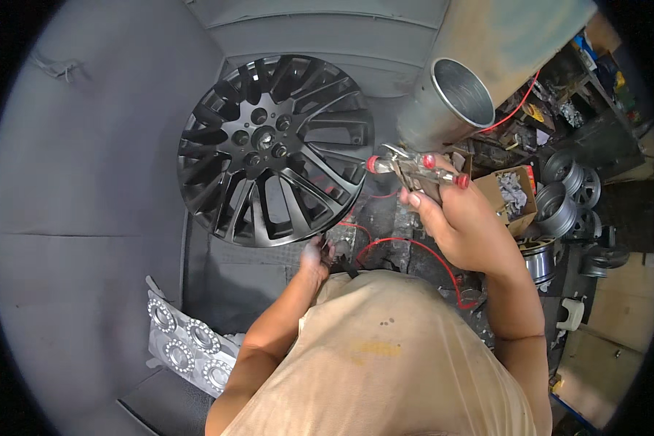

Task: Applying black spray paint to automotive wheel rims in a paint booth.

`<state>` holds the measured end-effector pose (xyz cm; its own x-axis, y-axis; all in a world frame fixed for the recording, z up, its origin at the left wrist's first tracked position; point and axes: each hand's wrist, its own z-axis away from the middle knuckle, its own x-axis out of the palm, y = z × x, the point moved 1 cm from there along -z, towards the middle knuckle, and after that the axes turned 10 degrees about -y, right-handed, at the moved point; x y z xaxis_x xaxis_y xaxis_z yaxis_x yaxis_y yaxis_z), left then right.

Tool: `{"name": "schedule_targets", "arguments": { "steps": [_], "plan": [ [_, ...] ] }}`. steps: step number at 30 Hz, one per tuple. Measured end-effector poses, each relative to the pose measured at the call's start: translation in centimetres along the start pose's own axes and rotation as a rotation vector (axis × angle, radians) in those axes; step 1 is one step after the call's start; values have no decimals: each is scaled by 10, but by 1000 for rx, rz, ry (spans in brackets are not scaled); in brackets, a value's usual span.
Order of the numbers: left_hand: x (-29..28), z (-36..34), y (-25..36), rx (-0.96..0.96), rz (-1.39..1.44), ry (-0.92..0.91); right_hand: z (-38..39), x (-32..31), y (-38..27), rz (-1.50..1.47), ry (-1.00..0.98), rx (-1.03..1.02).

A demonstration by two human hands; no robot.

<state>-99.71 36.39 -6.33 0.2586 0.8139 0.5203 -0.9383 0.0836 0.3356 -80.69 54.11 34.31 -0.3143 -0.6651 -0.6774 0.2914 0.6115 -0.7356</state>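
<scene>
Right hand [466,221] fingers grip a spray gun [414,168] aimed at a black alloy wheel [276,149]; left hand [318,256] fingers pinch its red hose [407,247]. A snagged hose could jerk the gun, likely marring the finish.

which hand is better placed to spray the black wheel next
Right. The right hand holds the spray gun, its nozzle toward the black alloy wheel. The left hand sits low, pinching a small dark part.

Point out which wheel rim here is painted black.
The big multi-spoke rim standing in the grey booth, just left of the spray gun in the right hand. The rims piled at the right are bare silver metal.
</scene>
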Motion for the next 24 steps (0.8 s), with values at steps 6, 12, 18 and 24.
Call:
{"name": "schedule_targets", "arguments": {
  "steps": [6, 12, 18, 24],
  "plan": [
    [2, -9, 5, -47, 38, -3, -33, 14, -10, 132, 35, 188],
    [3, -10, 13, -116, -48, -55, -27, 15, 6, 125, 255, 189],
    [-11, -20, 18, -157, -120, -43, -14, 11, 17, 129, 276, 307],
    [-12, -23, 18, -159, -97, -38, -19, 9, 24, 209, 275, 388]
  ]
}}
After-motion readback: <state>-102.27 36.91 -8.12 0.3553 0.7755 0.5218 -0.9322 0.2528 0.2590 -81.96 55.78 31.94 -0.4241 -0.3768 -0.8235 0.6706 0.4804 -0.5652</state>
